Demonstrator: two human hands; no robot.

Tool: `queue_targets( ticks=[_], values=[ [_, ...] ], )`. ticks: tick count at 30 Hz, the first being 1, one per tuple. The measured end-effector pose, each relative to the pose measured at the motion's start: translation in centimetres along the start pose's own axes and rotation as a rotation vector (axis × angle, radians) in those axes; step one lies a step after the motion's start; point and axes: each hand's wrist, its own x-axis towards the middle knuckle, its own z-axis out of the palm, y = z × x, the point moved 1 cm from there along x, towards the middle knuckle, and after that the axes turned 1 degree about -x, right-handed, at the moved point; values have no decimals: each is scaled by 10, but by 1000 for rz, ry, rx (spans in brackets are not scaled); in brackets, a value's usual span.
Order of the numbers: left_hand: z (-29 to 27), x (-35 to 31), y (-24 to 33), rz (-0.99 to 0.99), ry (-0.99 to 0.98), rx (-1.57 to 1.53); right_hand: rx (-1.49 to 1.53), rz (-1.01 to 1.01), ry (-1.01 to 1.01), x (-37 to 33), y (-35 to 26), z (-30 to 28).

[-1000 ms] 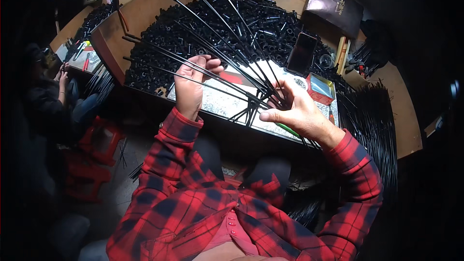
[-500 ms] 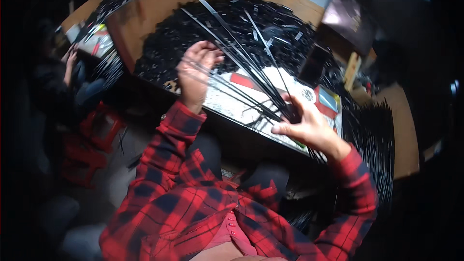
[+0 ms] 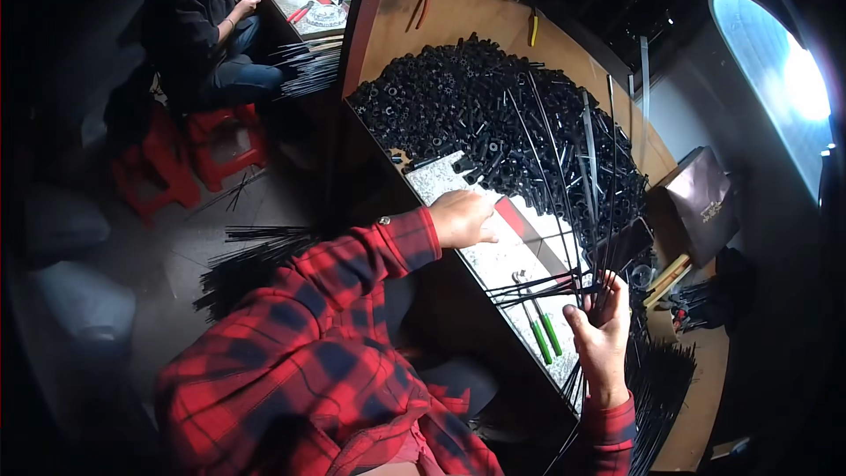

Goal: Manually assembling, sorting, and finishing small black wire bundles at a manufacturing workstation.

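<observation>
My right hand (image 3: 602, 328) is closed round a spread bundle of long thin black strips (image 3: 573, 211). Some of them stand up in front of the heap, and others point left over the white work surface (image 3: 493, 264). My left hand (image 3: 464, 219) is over the near edge of a heap of small black tubular parts (image 3: 476, 115). Its fingers are curled under and mostly hidden, so what they hold, if anything, does not show. Green-handled pliers (image 3: 545, 335) lie between my hands and the table edge, beside a red flat bar (image 3: 513, 216).
A brown box (image 3: 701, 203) stands right of the heap, near a yellow wooden piece (image 3: 668, 278). More black strips (image 3: 656, 397) hang at the lower right, others lie on the floor (image 3: 256, 256). Red stools (image 3: 225, 145) and a seated person (image 3: 198, 44) are at the left.
My view has swung round. My left hand has come away from the strips and down to the heap's near edge. My right hand keeps the bundle, which now points more upright.
</observation>
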Motion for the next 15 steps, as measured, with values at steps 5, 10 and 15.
queue_targets(
  ticks=[5,10,15],
  values=[
    [-3,9,24,323,368,-508,142,85,18,2,-10,2],
    [25,-2,62,530,133,-654,126,52,-72,23,-13,17],
    [48,6,73,382,241,-1077,216,75,-113,19,-13,18]
  ],
)
